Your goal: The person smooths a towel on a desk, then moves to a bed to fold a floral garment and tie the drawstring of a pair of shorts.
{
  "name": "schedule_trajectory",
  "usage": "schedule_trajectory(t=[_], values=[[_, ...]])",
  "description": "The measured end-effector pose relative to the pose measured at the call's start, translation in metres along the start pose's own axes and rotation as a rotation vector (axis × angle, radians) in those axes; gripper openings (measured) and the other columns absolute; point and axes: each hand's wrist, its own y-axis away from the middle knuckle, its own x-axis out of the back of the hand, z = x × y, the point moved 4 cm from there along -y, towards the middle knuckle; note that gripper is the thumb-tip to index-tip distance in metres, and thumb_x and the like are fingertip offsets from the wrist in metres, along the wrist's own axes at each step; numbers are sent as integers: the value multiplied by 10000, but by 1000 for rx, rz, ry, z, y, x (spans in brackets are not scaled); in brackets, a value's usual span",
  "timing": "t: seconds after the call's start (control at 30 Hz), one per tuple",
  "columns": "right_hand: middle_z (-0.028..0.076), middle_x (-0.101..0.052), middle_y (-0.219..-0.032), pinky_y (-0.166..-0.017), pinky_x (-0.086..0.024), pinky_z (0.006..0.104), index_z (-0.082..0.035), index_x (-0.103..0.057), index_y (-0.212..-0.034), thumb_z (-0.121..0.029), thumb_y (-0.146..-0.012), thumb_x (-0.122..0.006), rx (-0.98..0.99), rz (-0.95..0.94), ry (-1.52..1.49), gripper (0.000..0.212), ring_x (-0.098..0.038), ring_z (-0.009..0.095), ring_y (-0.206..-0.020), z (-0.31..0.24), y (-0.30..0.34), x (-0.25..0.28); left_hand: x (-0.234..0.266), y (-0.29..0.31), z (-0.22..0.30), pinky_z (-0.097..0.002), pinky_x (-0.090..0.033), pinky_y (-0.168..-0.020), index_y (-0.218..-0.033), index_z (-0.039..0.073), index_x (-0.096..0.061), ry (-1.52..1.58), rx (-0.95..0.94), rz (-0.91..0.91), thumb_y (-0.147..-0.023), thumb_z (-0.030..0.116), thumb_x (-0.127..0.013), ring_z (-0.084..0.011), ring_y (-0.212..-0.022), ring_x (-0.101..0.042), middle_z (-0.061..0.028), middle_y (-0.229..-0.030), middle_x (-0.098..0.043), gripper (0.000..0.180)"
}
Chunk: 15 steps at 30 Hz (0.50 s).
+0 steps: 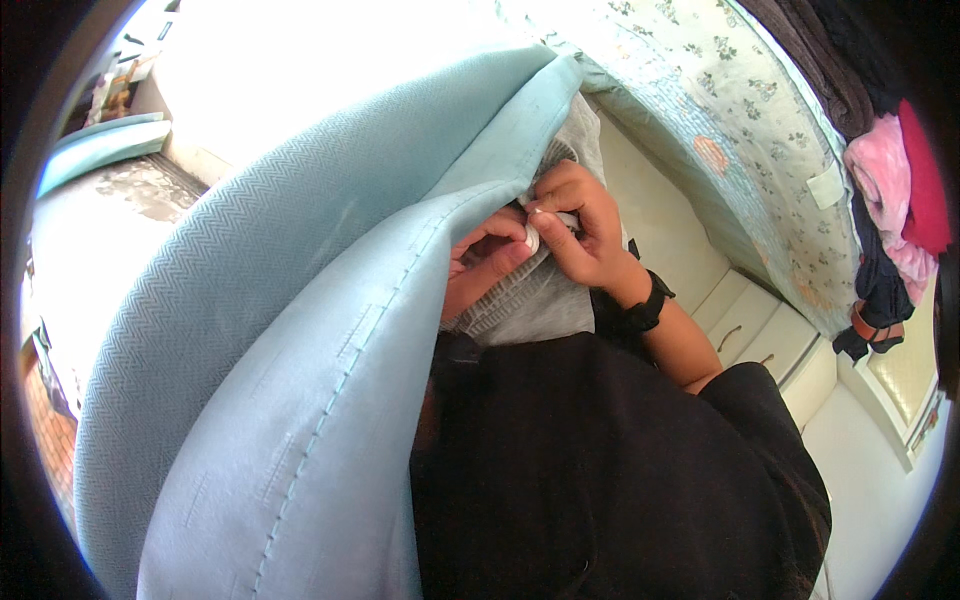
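Observation:
A long light-blue herringbone curtain (300, 190) rises across my left side, its paler, stitched reverse (330, 370) folded toward me. Beside its gathered edge, my left hand (490, 258) pinches a small white piece (533, 238) between thumb and fingers; the curtain partly covers this hand. Close on the right, my right hand (583, 225) has its thumb and fingers pressed together at the same white piece. I cannot make out the piece's exact kind. Under both hands lies grey cloth with a ribbed band (510, 300). A black band (652, 302) circles my right wrist.
Patterned quilted bedding (720, 130) covers a bed at the upper right, above white drawers (750, 320). Pink and dark clothes (880, 180) hang at the far right. At the left, a bright window area has a sill (130, 200) with light-blue cloth (100, 145).

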Motion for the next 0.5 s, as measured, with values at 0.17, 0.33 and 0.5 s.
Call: schedule_trajectory(t=[0.17,0.33,0.5], values=[[110,-576,-803,-638,-441,319,-29,-569,-835,-20,-800,-639,11,-19,-4,79,-565,248,-719,2,-1,-1,-1,0,0,-253,-417,-717,-864,-7,-586,35,-92,103,-867,74,-607,-141,-781,-529,-72,-871,-597,84],[111,-576,-799,-640,-442,320,-31,-566,-837,-24,-799,-642,22,-34,-6,85,-564,248,-719,4,-1,0,-1,-1,-1,-245,-404,-687,-844,3,-581,92,8,47,-857,71,-609,-128,-754,-512,-63,-856,-584,75],[110,-578,-800,-644,-442,321,-33,-568,-835,-29,-797,-646,36,-31,-7,87,-564,249,-720,2,-2,0,-2,-1,4,-227,-393,-661,-846,11,-580,136,-61,59,-848,64,-621,-111,-734,-498,-58,-875,-577,67]])
